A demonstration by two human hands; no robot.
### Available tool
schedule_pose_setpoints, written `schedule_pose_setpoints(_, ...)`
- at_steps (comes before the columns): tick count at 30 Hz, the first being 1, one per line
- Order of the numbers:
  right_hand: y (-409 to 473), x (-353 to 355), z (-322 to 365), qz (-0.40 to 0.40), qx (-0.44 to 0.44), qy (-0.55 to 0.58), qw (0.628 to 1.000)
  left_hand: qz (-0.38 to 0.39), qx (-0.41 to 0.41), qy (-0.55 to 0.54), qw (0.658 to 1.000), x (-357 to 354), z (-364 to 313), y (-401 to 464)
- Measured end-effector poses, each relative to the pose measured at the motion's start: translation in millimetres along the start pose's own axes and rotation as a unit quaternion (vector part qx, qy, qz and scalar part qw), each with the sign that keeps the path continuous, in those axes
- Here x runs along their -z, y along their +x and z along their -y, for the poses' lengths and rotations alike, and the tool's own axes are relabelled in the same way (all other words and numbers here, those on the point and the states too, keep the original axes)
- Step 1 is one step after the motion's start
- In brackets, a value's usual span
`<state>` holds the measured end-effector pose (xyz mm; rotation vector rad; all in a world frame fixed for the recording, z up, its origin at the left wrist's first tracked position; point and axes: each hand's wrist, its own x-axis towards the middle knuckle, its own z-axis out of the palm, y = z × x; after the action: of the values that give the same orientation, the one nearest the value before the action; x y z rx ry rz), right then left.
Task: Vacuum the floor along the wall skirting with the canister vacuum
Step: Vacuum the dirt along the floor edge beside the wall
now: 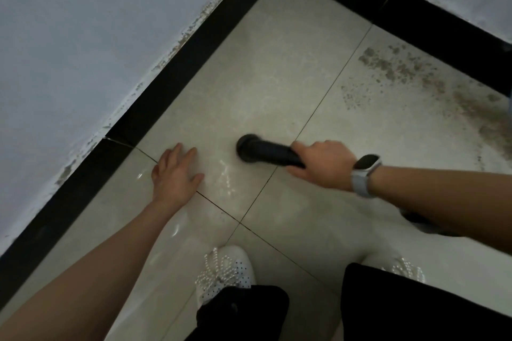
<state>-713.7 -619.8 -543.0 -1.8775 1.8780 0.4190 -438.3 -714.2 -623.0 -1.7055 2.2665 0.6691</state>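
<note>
1. Gripping the black vacuum nozzle (266,151), my right hand (322,165) has its fingers wrapped round the tube; the tube behind the hand is hidden by my wrist and watch (365,171).
2. Canister out of view; a dark shape under my right forearm is too blurred to identify.
3. Nozzle: matte black, round head, pointing left just above or on the floor (277,63); contact unclear. It sits mid-tile, apart from the black skirting (177,69).
4. Left hand (176,171) rests flat, fingers straight and slightly spread, on the tile near the skirting.
5. Grey dirt patch (401,69) lies toward the right skirting.
</note>
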Motion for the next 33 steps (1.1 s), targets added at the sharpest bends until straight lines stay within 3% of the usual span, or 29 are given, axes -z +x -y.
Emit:
schedule_pose_setpoints(2, -9.7, 1.0, -21.5, -0.001, -0.022, -0.013, 1.0, 0.012, -0.017, 0.023, 1.0, 0.9, -0.7, 1.0)
schedule_pose_setpoints(7, -50.3, -23.6, -19.6, 0.072, 0.053, 0.003, 0.996, 0.044, -0.045, 0.038, 0.997, -1.0, -17.3, 5.6)
schedule_pose_setpoints(12, -28.6, -6.5, -53.0, 0.001, -0.054, -0.006, 0.999, 0.013, -0.031, -0.047, 0.998, 3.1, -34.3, 12.8)
schedule_pose_setpoints(17, -33.4, -5.6, -4.9, 0.028, 0.092, 0.015, 0.995, 0.013, -0.001, 0.0, 1.0, 17.4, -8.1, 4.6)
schedule_pose_setpoints(22, -32.7, -17.8, 49.0, 0.052, 0.222, -0.047, 0.972, 0.052, 0.033, 0.012, 0.998, 9.2, 13.5, -22.4)
schedule_pose_setpoints(29, -24.0, -23.2, 69.9, 0.069, 0.238, -0.059, 0.967, 0.064, 0.031, 0.018, 0.997, 10.1, 21.0, -34.2)
schedule_pose_setpoints(33, -11.6, -13.5, 49.1, 0.044, 0.174, -0.05, 0.983, 0.068, 0.035, 0.014, 0.997, 11.3, 23.0, -33.5)
